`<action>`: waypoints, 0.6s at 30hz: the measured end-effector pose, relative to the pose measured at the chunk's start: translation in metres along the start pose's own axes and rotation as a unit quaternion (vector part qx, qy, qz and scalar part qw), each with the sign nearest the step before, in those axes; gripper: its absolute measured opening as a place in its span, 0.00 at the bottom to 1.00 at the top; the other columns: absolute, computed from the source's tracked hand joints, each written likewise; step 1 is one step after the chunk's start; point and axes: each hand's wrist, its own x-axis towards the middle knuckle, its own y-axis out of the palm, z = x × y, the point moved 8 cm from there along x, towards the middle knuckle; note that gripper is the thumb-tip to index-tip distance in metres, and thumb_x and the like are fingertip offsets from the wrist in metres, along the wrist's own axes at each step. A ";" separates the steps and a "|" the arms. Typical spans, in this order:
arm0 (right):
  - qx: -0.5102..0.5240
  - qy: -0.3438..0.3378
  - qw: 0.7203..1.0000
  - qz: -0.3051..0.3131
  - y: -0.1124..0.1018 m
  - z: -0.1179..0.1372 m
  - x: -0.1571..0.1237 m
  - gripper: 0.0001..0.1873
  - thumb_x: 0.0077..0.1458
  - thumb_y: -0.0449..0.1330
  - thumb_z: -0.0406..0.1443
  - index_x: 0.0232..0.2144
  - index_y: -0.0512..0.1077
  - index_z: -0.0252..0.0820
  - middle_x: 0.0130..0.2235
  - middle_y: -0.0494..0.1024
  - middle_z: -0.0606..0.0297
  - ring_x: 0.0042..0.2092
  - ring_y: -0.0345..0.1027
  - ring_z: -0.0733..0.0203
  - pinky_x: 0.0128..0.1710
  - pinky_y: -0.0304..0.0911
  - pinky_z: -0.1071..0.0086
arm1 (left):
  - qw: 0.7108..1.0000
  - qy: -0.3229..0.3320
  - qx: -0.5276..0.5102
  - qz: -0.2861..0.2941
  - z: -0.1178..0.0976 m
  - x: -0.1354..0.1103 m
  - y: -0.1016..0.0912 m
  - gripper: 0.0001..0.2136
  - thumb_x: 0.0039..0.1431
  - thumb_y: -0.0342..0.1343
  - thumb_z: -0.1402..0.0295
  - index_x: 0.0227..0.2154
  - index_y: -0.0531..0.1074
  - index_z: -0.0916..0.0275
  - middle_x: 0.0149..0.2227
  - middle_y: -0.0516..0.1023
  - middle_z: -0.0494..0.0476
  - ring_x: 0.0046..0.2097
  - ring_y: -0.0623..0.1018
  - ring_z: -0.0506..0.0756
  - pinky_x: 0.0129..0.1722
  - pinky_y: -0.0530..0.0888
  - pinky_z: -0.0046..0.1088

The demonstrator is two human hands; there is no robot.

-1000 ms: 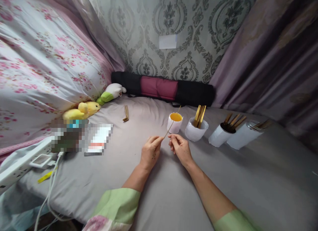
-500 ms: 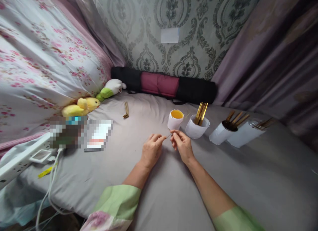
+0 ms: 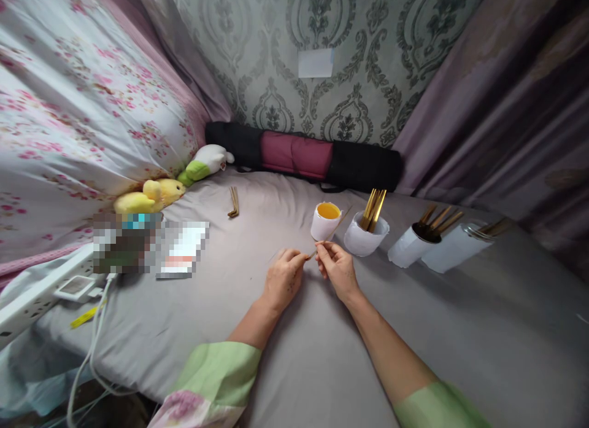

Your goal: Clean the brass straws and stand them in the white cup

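Between both my hands is a thin gold-coloured stick [image 3: 339, 219], slanting up to the right past a white-wrapped cup with a yellow inside [image 3: 326, 224]. My left hand [image 3: 284, 273] pinches its lower end between thumb and forefinger. Thumb and fingertips of my right hand [image 3: 338, 268] close on it a little higher up. Both hands are just in front of the cup, low over the grey sheet. To the cup's right, a wider white-wrapped tub [image 3: 365, 239] holds several shiny gold sticks [image 3: 373, 208] upright.
Two white-wrapped cans, one upright-tilted [image 3: 405, 249] and one leaning farther right [image 3: 444, 253], hold more sticks. Bent gold pieces [image 3: 234, 204] lie at left. A black and maroon roll [image 3: 297, 156] lines the wall. Plush toys [image 3: 154, 196], a power strip [image 3: 39, 290] and cables are left.
The stick shows more plainly now, its upper length slanting up between the cup and the tub, where before it was faint. Both hands have hardly moved and keep their pinch.
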 end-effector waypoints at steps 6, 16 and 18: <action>-0.016 -0.003 1.000 0.003 0.000 0.000 0.001 0.20 0.47 0.56 0.48 0.34 0.68 0.37 0.24 0.67 0.69 0.18 0.55 0.73 0.13 0.50 0.78 | 0.998 -0.011 -0.068 -0.011 0.002 0.002 0.002 0.11 0.59 0.45 0.70 0.38 0.72 0.61 0.34 0.73 0.58 0.38 0.70 0.53 0.39 0.66 0.28; -0.056 -0.030 0.998 -0.002 -0.002 0.001 0.000 0.18 0.50 0.54 0.46 0.35 0.68 0.37 0.24 0.67 0.68 0.20 0.56 0.71 0.16 0.53 0.77 | 0.986 -0.070 -0.149 0.015 0.005 0.003 0.006 0.10 0.57 0.47 0.71 0.37 0.73 0.62 0.33 0.73 0.57 0.35 0.70 0.51 0.37 0.66 0.28; -0.062 -0.039 0.997 -0.003 -0.002 0.002 0.000 0.17 0.51 0.54 0.46 0.35 0.68 0.38 0.24 0.67 0.68 0.20 0.56 0.71 0.16 0.54 0.77 | 0.983 -0.086 -0.159 0.021 0.006 0.003 0.008 0.10 0.56 0.47 0.71 0.37 0.73 0.62 0.33 0.73 0.57 0.34 0.70 0.51 0.36 0.66 0.27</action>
